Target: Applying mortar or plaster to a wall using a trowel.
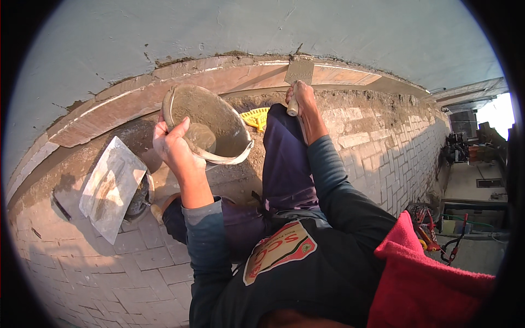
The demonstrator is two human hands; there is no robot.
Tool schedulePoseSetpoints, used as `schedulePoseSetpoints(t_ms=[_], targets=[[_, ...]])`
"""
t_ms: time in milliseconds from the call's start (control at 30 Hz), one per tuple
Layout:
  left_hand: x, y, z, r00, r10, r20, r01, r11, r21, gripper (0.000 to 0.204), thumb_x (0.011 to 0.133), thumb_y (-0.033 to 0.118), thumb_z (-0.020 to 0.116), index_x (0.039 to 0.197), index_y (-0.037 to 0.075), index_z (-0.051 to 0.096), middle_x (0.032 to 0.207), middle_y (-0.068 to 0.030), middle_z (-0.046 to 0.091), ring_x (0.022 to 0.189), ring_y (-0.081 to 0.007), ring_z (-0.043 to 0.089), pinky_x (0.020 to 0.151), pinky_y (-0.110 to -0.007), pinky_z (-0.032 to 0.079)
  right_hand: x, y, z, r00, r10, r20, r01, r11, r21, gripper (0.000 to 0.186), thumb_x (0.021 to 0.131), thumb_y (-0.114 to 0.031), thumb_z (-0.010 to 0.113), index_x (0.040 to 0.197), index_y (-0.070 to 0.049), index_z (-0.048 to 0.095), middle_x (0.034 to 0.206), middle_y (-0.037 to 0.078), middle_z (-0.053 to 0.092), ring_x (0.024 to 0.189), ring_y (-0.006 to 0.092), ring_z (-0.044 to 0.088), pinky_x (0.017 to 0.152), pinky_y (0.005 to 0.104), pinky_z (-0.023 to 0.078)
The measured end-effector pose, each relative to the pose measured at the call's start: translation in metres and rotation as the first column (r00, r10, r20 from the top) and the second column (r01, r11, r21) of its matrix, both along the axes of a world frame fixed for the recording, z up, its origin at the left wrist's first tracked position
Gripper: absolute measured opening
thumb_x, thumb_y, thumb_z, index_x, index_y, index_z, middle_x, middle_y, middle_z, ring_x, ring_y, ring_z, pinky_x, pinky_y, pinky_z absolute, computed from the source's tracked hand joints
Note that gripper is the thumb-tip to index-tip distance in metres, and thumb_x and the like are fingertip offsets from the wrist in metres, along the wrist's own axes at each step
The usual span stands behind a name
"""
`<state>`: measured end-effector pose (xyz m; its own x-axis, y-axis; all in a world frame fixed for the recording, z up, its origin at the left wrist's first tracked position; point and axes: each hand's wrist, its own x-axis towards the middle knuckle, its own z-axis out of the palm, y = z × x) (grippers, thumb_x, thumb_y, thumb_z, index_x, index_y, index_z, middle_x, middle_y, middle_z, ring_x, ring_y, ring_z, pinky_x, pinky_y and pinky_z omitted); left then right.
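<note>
My left hand [178,147] grips the rim and handle side of a tilted bucket [217,117] with grey residue inside. My right hand [301,104] is closed on the pale handle of a trowel [299,70], whose grey-coated blade lies against the tiled skirting [252,76] at the foot of the pale blue wall [273,27]. A yellow plastic item [254,116] lies behind my bent knee. At the left, a flat metal plate [109,180] rests over another container [140,197].
Brick paving [372,169] runs under me and along the wall, with loose dirt [350,98] by the skirting. At the far right are a bicycle [429,235], dark machinery or vehicles [459,147] and a further wall. A red cloth [426,273] hangs over my shoulder.
</note>
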<state>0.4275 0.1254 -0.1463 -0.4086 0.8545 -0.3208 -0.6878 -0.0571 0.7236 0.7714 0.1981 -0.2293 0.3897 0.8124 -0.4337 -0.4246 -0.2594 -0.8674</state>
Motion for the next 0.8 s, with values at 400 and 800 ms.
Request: schedulePoseSetpoints(t_ms=[400, 800], targets=[[0.0, 0.001, 0.005, 0.999, -0.02, 0.026, 0.02, 0.999, -0.038, 0.023, 0.078, -0.01, 0.063, 0.099, 0.0, 0.058, 0.095, -0.0137, 0.065, 0.082, -0.0258, 0.066, 0.074, -0.038, 0.056, -0.06, 0.002, -0.008, 0.991, 0.05, 0.124, -0.056, 0.997, 0.048, 0.026, 0.103, -0.024, 0.039, 0.094, -0.002, 0.05, 0.074, 0.007, 0.052, 0.056, 0.0185, 0.052, 0.047, 0.0341, 0.048], [-0.012, 0.001, 0.0, 0.997, 0.062, -0.046, -0.064, 0.997, -0.034, 0.044, 0.073, -0.01, 0.059, 0.116, -0.004, 0.058, 0.1, -0.012, 0.064, 0.088, -0.0209, 0.064, 0.083, -0.033, 0.051, -0.11, -0.028, 0.016, 0.975, 0.174, 0.135, -0.181, 0.983, 0.037, 0.027, 0.105, -0.03, 0.044, 0.103, -0.003, 0.05, 0.076, 0.005, 0.051, 0.056, 0.0137, 0.05, 0.046, 0.029, 0.046]])
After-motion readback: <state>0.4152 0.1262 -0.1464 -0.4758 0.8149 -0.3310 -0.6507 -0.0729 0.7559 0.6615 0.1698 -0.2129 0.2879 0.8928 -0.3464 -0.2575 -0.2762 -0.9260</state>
